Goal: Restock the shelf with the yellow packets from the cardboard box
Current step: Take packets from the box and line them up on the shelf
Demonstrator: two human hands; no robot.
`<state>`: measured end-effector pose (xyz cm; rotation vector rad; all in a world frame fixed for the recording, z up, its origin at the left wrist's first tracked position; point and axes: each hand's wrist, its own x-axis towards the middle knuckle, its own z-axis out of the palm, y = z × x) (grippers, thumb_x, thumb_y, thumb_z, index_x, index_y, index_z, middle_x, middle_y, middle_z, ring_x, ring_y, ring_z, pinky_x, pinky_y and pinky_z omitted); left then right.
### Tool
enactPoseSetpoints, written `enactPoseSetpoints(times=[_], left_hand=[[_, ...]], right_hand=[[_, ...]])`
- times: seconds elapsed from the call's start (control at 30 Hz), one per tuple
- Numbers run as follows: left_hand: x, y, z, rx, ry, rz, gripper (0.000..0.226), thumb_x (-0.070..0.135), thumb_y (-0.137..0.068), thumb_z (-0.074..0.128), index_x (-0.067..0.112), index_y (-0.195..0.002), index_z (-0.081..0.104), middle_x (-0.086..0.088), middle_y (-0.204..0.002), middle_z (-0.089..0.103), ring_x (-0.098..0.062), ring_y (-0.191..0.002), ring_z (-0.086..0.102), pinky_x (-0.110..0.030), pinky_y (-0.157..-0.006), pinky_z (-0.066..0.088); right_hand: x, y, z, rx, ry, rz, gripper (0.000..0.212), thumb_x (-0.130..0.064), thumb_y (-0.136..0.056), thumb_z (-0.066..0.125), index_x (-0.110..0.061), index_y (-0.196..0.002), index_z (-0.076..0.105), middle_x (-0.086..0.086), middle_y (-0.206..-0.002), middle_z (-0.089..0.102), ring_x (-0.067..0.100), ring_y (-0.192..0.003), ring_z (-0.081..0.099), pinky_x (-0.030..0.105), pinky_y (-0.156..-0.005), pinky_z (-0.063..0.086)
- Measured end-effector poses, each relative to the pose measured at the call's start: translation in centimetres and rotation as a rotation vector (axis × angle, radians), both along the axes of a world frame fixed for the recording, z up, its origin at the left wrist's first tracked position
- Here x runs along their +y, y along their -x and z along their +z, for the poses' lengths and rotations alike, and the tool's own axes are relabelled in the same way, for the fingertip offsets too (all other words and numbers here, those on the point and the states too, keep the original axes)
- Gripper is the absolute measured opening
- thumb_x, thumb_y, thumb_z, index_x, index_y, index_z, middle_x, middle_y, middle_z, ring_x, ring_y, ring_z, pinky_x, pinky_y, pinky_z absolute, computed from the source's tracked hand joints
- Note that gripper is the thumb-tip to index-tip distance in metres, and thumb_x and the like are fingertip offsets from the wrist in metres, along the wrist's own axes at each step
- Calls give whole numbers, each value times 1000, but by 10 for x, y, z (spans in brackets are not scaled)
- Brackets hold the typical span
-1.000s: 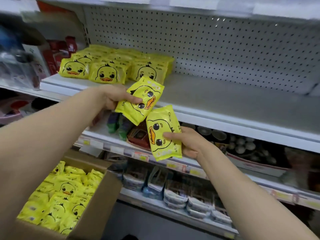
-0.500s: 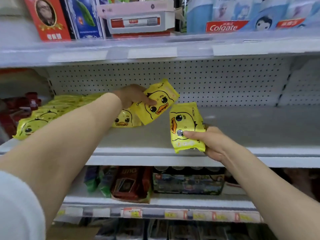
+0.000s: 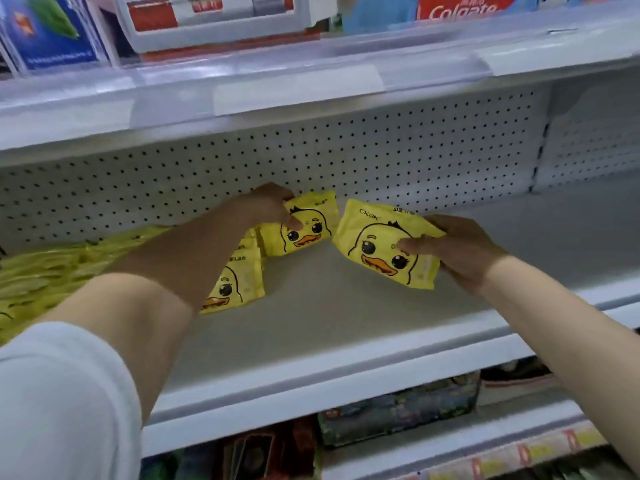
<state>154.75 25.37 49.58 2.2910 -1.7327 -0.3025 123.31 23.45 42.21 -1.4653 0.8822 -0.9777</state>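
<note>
Left hand (image 3: 268,206) and right hand (image 3: 460,251) each grip a yellow packet (image 3: 377,244) above white shelf (image 3: 346,306).

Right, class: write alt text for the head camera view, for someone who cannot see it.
A person's left hand and right hand each hold a yellow plastic cartoon-duck packet, the left packet and the right packet, over a white metal shelf. More yellow duck packets lie at the shelf's left, before a white perforated back panel.

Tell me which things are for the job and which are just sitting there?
For the job: left hand, left packet, right hand, right packet, stacked packets, shelf.
Just sitting there: Colgate box, blue box, lower-shelf goods.
</note>
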Motion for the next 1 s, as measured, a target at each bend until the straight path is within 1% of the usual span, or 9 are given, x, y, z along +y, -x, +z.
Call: enactPoseSetpoints(times=[0.07,0.2,0.27,0.33,0.4,0.57,0.73,0.87,1.0], left_hand=[[-13,-9,-5,-5,4,-30,58,34,-71,85,15,-121,65,-1,-113,65,-21,-100,59,-31,-89,49],[-34,-25,-15,-45,-15,-66,56,35,-68,87,16,-117,66,-4,-113,68,-21,-101,62,-37,-93,51],[-41,-32,-20,-93,-24,-79,59,36,-69,86,18,-121,65,-4,-120,65,-22,-105,60,-32,-92,48],[-47,-38,-25,-146,-11,-80,71,40,-68,86,20,-130,60,-5,-130,59,-25,-116,55,-30,-90,42],[-50,-43,-28,-145,10,-78,74,42,-67,86,22,-133,59,-5,-131,59,-25,-117,55,-29,-88,42],[-56,-47,-33,-154,56,-105,53,37,-70,85,15,-115,69,-6,-109,68,-20,-95,59,-26,-75,39],[-62,-48,-34,-168,72,-131,47,33,-70,85,13,-110,71,-6,-107,69,-23,-99,61,-26,-75,40],[-61,-48,-36,-226,92,-157,50,33,-71,85,12,-114,68,-6,-111,67,-25,-103,60,-27,-78,41],[-61,-49,-44,-339,135,-175,57,35,-71,84,14,-119,63,-7,-115,64,-26,-104,58,-33,-83,48]], right_hand=[[-6,-3,-4,-20,-21,-8,43,-2,-70,84,-8,-111,72,8,-103,77,28,-93,74,36,-79,59],[-14,-9,-4,6,-11,-12,41,-1,-71,83,-7,-110,71,9,-102,77,30,-94,74,39,-84,59],[-16,-13,-3,15,-6,-15,40,0,-72,82,-5,-110,71,11,-103,76,31,-96,73,40,-86,59],[-18,-16,-3,9,-16,-15,41,1,-73,82,-4,-112,70,12,-105,76,31,-97,73,42,-88,58],[-22,-21,-2,3,-28,-18,42,1,-72,82,-4,-112,71,11,-105,76,31,-96,73,40,-85,59],[-29,-32,-5,-6,-53,6,42,1,-71,83,-5,-111,70,10,-102,77,27,-91,75,31,-71,60],[-31,-39,-6,-9,-66,21,40,1,-72,82,-5,-110,70,10,-100,77,24,-85,75,27,-64,60],[-33,-43,-6,-2,-66,13,33,1,-71,83,-10,-100,72,8,-95,77,21,-80,74,26,-61,57],[-33,-45,-4,3,-71,29,32,2,-72,82,-10,-100,72,7,-95,78,22,-80,74,26,-62,58]])
